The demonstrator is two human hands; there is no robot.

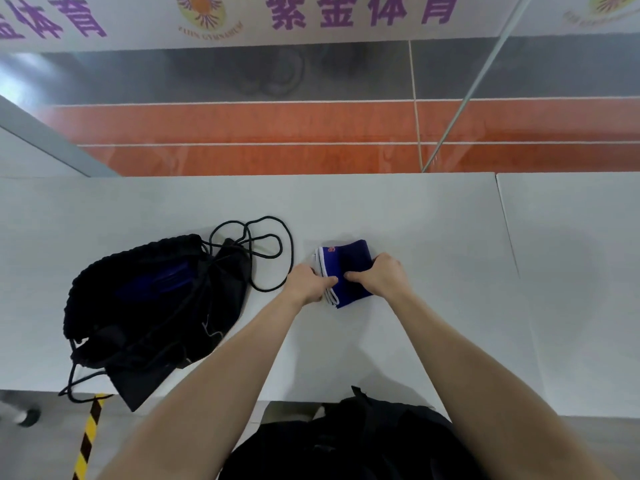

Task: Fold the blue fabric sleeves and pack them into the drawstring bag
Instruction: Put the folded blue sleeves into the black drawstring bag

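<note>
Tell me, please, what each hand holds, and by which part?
The folded blue fabric sleeve: left hand pinches its white-trimmed left edge, right hand grips its right side.

Both forearms point(221, 372) bare, left hand point(306, 284) and right hand point(381, 276) bare too. Black garment point(346, 445) on torso.

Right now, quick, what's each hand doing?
Left hand: pinches the white-trimmed edge of the folded blue sleeve.
Right hand: grips the same sleeve's other side.
</note>
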